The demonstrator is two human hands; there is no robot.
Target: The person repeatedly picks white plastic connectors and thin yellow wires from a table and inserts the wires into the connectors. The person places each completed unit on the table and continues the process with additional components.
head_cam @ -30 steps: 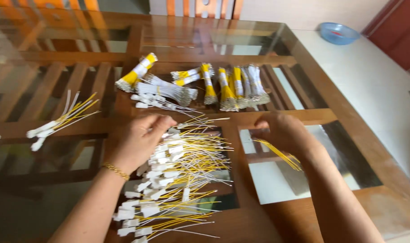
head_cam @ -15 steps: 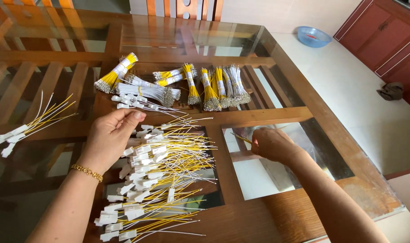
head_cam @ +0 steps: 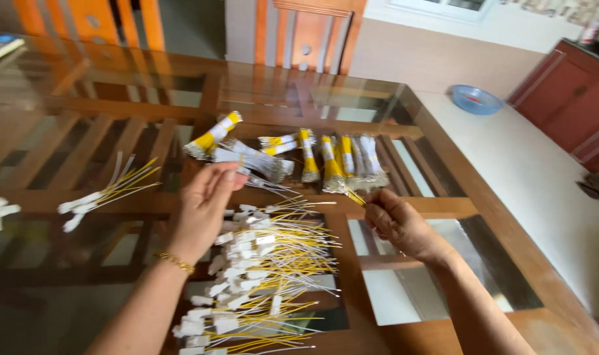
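Pointing up-left from right hand (head_cam: 398, 223): yellow wires (head_cam: 354, 196).

Yellow-and-white wires (head_cam: 266, 263), brown wooden table (head_cam: 503, 230), blue bowl (head_cam: 475, 99).

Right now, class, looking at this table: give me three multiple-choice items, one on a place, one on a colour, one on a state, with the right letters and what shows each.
1. Where is the blue bowl?
A. on the floor past the table's far right corner
B. on the table
C. on a chair

2. What colour are the wires in the loose pile?
A. red and black
B. yellow and white
C. green

3. What is the right hand doing?
A. lying flat and empty
B. pinching a few yellow wires
C. holding the bowl

Answers:
1 A, the bowl sits on the pale floor beyond the table.
2 B, yellow and white strands with white tags fill the pile.
3 B, thin yellow strands stick out from its closed fingers; the left hand is raised over the pile, its fingers together.
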